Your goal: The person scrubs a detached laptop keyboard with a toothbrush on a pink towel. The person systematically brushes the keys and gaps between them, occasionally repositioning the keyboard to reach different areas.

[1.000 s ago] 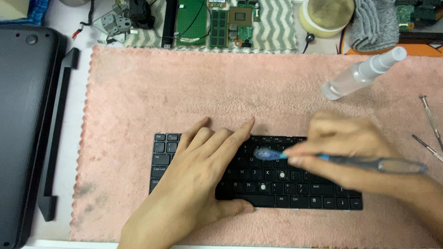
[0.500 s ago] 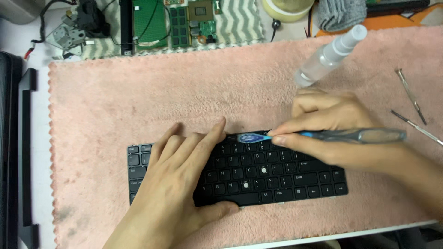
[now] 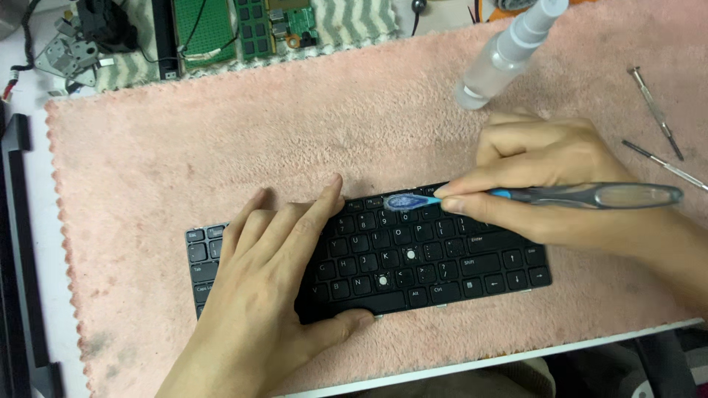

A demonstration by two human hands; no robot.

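Since the earlier frame our toothbrush [image 3: 516, 196] has stayed on the top key row of the black keyboard [image 3: 435, 254], which lies on the pink towel [image 3: 221, 147]. Our right hand [image 3: 546, 177] pinches its handle; our left hand [image 3: 273, 273], spread flat, presses the keyboard steady.

The place was an electronics repair bench, likely a small workshop. A white desk [image 3: 44, 243] carried a pink fleece mat [image 3: 221, 140] with a detached black laptop keyboard [image 3: 413, 258] on it. Bare green circuit boards [image 3: 243, 26] and loose metal parts [image 3: 63, 55] lay along the back edge. Two slim screwdrivers [image 3: 655, 110] and a clear spray bottle [image 3: 505, 55] lay nearby.
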